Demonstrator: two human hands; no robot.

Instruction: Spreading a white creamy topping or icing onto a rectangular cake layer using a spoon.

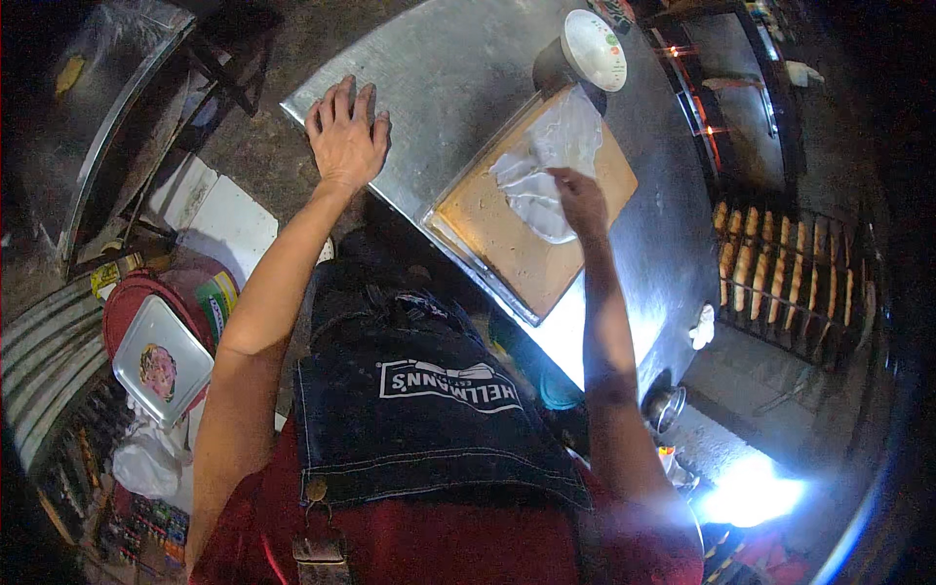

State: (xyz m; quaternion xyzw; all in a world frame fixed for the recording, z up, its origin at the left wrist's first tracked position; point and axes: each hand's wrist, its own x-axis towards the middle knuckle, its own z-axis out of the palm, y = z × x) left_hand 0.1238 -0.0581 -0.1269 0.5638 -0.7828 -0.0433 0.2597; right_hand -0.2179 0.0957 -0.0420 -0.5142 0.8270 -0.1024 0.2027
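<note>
My left hand lies flat on the steel table near its left corner, fingers spread, holding nothing. My right hand is closed over a flat tan slab that looks like a sheet cake. Its fingers are pressed together at a patch of white creamy spread, which has ridges and covers the slab's far half. What the fingers hold, if anything, I cannot make out. Under the slab, a metal tray shows along the left edge. Just beyond the slab stands a white bowl with small coloured prints, tilted.
Racks with rows of long browned bread sticks stand at the right. A glowing oven is at the far right. At left are a red tub and a white tray. A small metal cup sits near a bright light.
</note>
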